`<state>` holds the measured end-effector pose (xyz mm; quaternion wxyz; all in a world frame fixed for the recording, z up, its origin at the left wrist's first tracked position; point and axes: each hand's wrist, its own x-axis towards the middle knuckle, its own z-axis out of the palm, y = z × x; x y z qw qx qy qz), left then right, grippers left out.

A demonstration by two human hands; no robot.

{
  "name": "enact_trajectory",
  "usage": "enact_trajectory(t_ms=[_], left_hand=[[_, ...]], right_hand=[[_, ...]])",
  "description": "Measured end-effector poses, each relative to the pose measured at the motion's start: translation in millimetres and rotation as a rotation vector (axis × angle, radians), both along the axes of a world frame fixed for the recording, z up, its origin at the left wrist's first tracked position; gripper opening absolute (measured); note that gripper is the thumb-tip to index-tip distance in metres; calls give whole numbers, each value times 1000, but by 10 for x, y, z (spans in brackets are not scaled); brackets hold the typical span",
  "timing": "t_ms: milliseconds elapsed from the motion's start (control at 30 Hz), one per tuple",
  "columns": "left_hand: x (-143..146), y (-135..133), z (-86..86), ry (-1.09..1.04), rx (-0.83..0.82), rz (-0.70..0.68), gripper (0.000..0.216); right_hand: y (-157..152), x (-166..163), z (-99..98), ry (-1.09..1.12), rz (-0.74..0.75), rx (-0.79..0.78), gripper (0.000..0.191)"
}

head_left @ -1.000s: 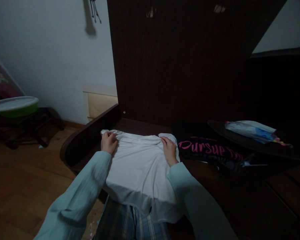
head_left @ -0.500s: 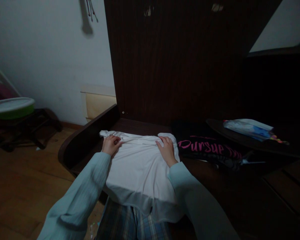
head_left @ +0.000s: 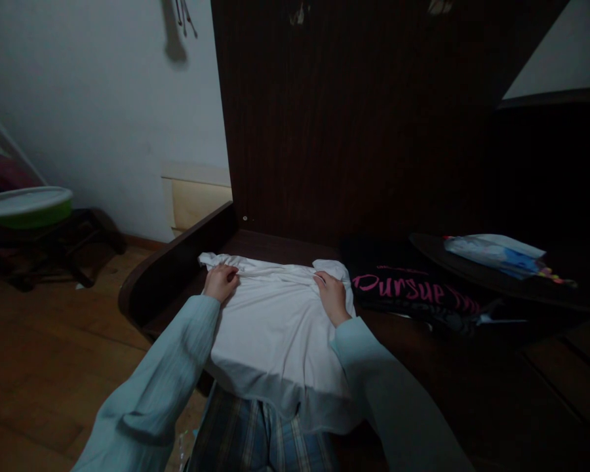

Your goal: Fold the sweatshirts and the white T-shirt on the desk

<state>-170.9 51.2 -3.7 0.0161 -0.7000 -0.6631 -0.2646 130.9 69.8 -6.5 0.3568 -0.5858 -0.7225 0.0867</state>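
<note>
Two hands are laid on a soft white shirt [head_left: 275, 328] spread over the dark wooden counter [head_left: 423, 367]: the left hand [head_left: 220, 282] is pinching its bunched top edge, the right hand [head_left: 332, 296] pressed flat. A black printed shirt [head_left: 413, 295] lies just beside.

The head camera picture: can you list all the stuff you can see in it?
white garment: one, white, spread on the dark wooden surface, near edge hanging over
black garment: one, black with pink lettering, right of the white one
dark wooden surface: one, dark brown, under both garments
plastic packet: one, white and blue, on a dark round ledge at right
basin: one, green with a pale top, on a dark stand at far left
wooden floor: brown, at left
left hand: one, on the garment's far left edge
right hand: one, on its far right edge
</note>
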Motion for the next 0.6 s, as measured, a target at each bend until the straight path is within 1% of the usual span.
enact_trajectory(t_ms=[100,167,267,333,467,600], left_hand=[[-16,9,-7,-8,58,-3,18],[-16,6,-4,3,114,26,14],[1,-11,9,12,177,85,9],[13,-23,19,4,197,106,8],[13,-22,20,-26,228,143,5],[-9,10,-12,-129,198,181,7]], right_hand=[[15,-3,-27,45,-34,44,29],[25,-11,-35,87,-51,140,29],[28,-25,-25,121,-12,308,28],[23,-30,-12,120,9,365,25],[6,-28,9,159,-17,375,19],[-10,-32,29,270,-15,356,15]])
